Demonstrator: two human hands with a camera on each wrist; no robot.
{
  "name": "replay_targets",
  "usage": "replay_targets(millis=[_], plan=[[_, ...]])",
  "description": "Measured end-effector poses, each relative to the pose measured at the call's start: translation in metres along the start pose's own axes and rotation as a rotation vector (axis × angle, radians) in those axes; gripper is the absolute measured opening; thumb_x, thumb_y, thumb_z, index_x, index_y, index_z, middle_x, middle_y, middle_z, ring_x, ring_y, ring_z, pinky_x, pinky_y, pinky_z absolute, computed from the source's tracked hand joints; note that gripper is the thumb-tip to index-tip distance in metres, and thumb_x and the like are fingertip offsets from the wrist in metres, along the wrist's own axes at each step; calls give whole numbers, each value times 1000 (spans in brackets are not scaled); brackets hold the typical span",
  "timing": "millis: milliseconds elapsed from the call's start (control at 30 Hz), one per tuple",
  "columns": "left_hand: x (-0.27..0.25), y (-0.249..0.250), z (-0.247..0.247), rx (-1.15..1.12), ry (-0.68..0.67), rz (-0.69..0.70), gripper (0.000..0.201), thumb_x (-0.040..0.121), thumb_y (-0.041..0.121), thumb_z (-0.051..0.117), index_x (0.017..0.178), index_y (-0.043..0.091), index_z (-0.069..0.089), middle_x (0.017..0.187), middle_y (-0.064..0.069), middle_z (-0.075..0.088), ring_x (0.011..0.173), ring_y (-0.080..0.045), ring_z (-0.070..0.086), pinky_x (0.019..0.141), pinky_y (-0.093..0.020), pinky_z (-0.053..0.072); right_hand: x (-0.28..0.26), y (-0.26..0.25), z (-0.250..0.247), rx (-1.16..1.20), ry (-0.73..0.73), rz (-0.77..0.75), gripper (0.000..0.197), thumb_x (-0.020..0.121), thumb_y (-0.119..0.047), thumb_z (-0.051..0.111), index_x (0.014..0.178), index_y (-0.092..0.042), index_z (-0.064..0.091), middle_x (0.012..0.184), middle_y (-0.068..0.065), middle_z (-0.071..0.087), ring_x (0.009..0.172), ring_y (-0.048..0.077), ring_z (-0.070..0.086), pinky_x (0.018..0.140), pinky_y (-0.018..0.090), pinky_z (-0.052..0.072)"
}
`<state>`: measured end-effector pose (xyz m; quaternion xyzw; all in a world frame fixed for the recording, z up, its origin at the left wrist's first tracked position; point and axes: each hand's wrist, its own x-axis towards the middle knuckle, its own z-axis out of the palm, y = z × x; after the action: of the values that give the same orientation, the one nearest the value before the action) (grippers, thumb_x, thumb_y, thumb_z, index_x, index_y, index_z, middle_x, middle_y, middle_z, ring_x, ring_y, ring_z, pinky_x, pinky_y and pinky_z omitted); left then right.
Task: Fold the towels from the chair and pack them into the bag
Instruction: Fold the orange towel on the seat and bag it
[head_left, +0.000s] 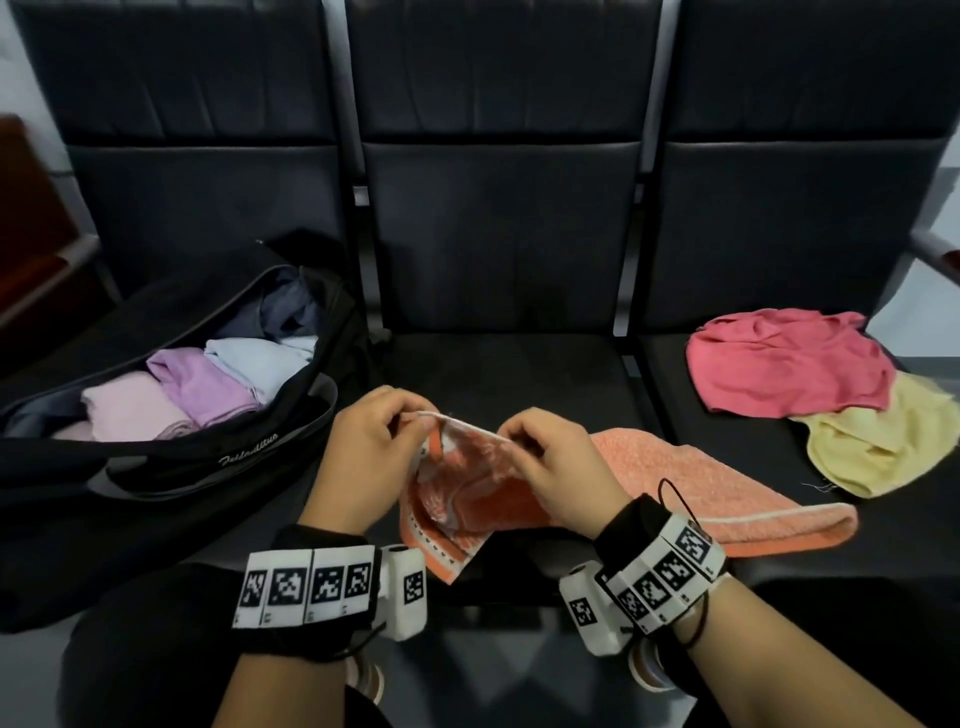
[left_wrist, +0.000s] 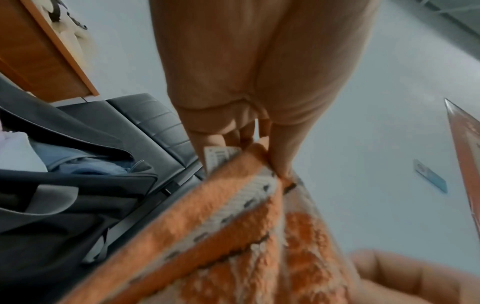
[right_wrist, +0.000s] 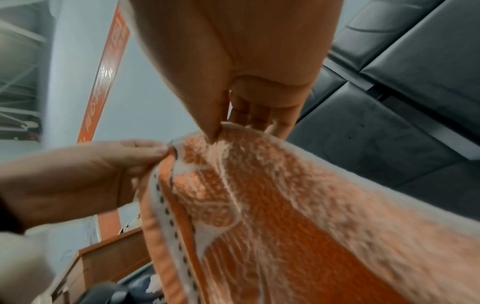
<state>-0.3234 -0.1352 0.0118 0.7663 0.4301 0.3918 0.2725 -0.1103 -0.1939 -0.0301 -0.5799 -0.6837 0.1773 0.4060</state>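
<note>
Folding step: left hand (head_left: 371, 447) and right hand (head_left: 558, 460) pinching orange towel (head_left: 691, 488) edge. Next: likely match corners, fold.

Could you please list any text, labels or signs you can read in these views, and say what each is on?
"Feiladitun", as best it reads: white script on the side of the black bag.
Care tag on the orange towel: print too blurred to read.
Orange banner on the wall: white characters too blurred to read.
Wristband squares: coded patterns, not words.
</note>
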Motion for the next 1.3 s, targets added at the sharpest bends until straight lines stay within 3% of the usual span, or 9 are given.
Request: replay_targets(millis=[133,367,500,633,700,967,1033,1167,1300], plan=[[9,-5,-18,-127,199,-98,15,89,14,63,83,25,70,82,11,71,77,0,64,74,-16,50,-12,10,6,-124,-123,-21,3,92,-20,65,90,-18,65,87,-9,61,83,10,58,75,28,46],[16,-39,-71,-136,622,-374,14,81,33,53,80,27,66,84,-2,67,86,-28,67,86,-56,55,-21,48,-31,-194,-28,183,8,87,-10,67,85,-18,67,81,-7,65,82,15,62,76,32,47],[13,-41,-55,-113,410,-497,9,86,20,55,85,20,64,82,-9,69,85,-34,68,81,-46,54,-15,46,-38,-50,66,288,8,88,-14,70,85,-22,69,79,-8,70,78,4,64,74,24,49],[6,-19,-14,-167,173,-415,29,90,-1,49,86,23,66,68,1,63,54,-4,56,55,-27,47,-6,27,-33,126,20,285,8,88,-20,71,81,-21,68,72,-8,68,67,3,62,65,25,49],[1,-4,7,-208,13,-377,35,94,-3,46,87,20,70,66,1,62,51,-4,53,50,-23,49,-4,18,-30,165,-35,276,13,91,-22,69,78,-19,68,65,-13,64,61,0,56,62,21,44],[-2,28,52,-13,-395,-4,20,86,21,74,106,23,76,92,5,63,89,-10,63,84,-31,50,-6,-8,-31,183,-168,190,19,98,-24,60,83,-16,68,69,-9,66,59,4,60,57,17,46],[-1,29,55,42,-377,15,12,84,23,76,95,20,77,85,6,62,84,-10,63,82,-38,50,-7,-11,-34,126,-177,143,15,97,-23,60,86,-20,70,80,-9,70,77,3,65,71,17,47],[0,27,55,90,-252,25,13,79,28,82,74,20,72,79,10,65,84,-9,66,80,-37,52,-13,-9,-37,14,-140,128,15,88,-12,60,88,-25,68,75,-12,67,73,4,62,65,18,45],[1,24,53,65,-93,58,18,78,23,81,67,20,66,72,18,61,75,3,61,73,-15,44,-18,5,-41,-318,-155,243,7,84,-21,60,80,-27,59,75,-10,56,78,15,59,69,38,49]])
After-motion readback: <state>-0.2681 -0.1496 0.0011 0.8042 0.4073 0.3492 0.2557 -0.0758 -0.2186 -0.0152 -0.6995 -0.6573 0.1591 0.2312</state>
